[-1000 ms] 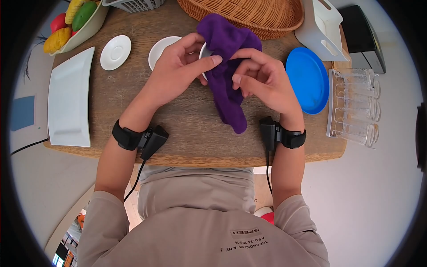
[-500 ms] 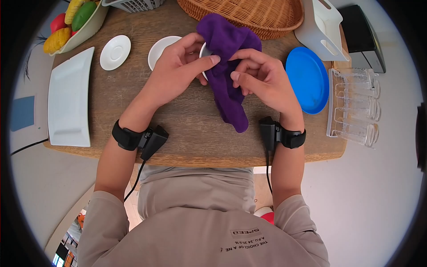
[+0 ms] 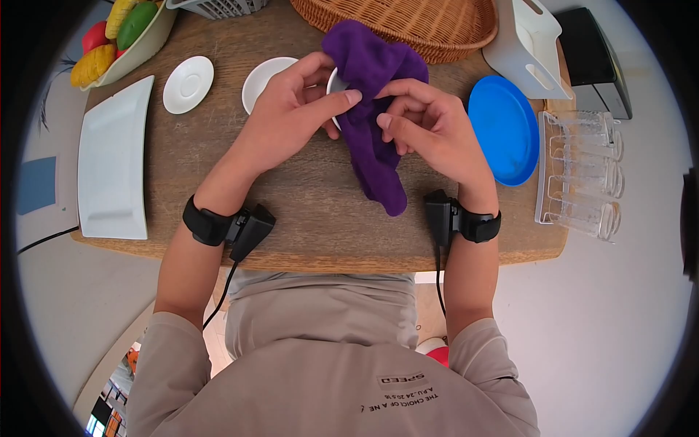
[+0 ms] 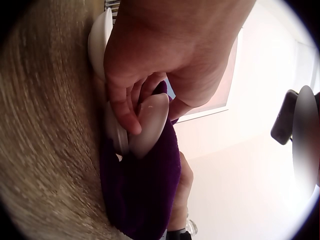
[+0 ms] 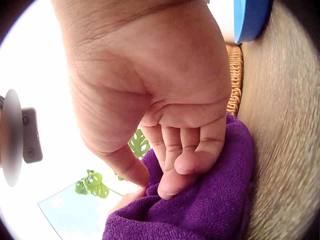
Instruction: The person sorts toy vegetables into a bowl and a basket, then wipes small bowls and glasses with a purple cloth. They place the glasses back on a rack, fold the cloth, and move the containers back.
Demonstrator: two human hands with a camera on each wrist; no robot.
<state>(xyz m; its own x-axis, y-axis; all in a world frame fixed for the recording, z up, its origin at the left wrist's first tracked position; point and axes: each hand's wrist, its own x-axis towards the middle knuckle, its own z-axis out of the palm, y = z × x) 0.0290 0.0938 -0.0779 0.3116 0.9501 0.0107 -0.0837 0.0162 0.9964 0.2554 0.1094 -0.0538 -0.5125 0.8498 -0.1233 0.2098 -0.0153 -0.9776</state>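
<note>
My left hand (image 3: 284,116) grips a small white dish (image 4: 152,120) by its edge, thumb over the front and fingers behind. A purple cloth (image 3: 375,156) wraps over the dish and hangs down toward me, hiding most of it in the head view. At the cloth's right side, my right hand (image 3: 437,135) has its fingers curled against the fabric, index fingertip near the top fold. In the right wrist view the cloth bunches under those fingertips. Another white piece (image 4: 115,132) shows beside the held dish in the left wrist view, partly covered by cloth.
White saucers (image 3: 189,85) (image 3: 266,81) and a long white plate (image 3: 113,160) lie left. A wicker basket (image 3: 408,25) stands behind the cloth. On the right are a blue plate (image 3: 502,131), a white bin (image 3: 528,51) and a rack of glasses (image 3: 582,175). A produce bowl (image 3: 145,54) sits back left.
My right thumb has shifted slightly left and up along the cloth. The left hand, the dish and the cloth stay almost in place.
</note>
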